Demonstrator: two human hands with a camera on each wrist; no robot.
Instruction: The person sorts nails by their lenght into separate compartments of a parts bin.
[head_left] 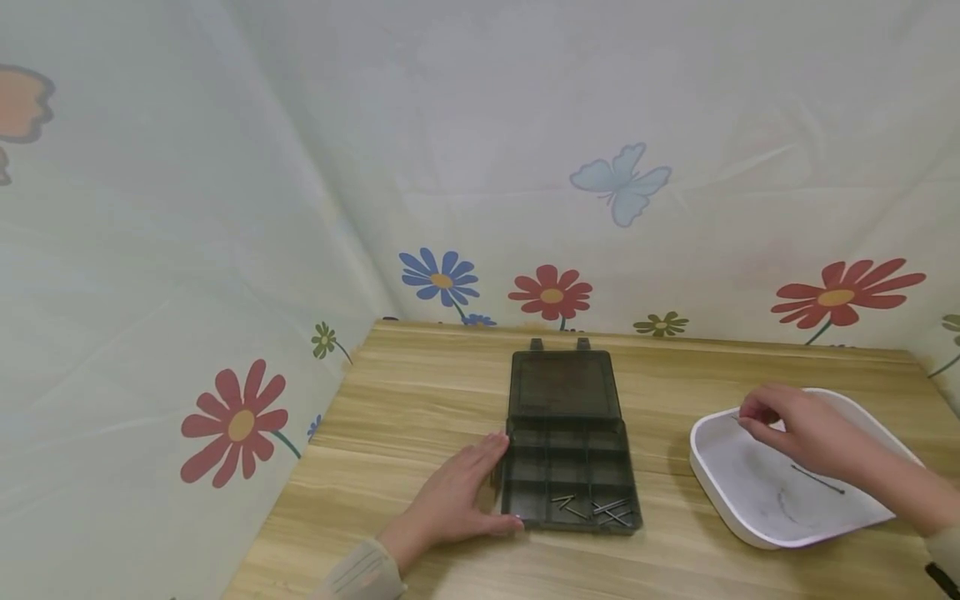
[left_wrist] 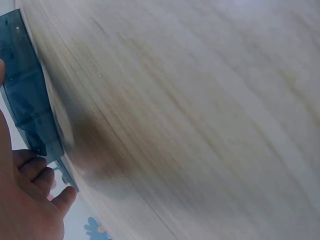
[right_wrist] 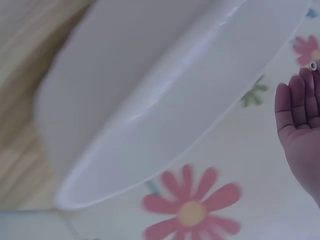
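A dark translucent compartment box (head_left: 525, 467) lies with its lid (head_left: 564, 385) folded back on the wooden table. My left hand (head_left: 453, 492) rests against its left side, fingers along the edge and thumb at the near corner. Brass-coloured screws (head_left: 573, 510) and silver screws (head_left: 611, 508) lie in two near compartments. On the right, my right hand (head_left: 817, 429) is over a white tray (head_left: 750, 533), pinching a small screw between thumb and fingers. The round screw head (right_wrist: 313, 65) shows at the fingertips in the right wrist view; its shank is mostly hidden.
One long dark screw (head_left: 819, 480) lies inside the white tray. Bare wooden tabletop (head_left: 667, 483) separates box and tray. A pale curtain (head_left: 480, 150) printed with flowers and butterflies hangs behind and to the left of the table.
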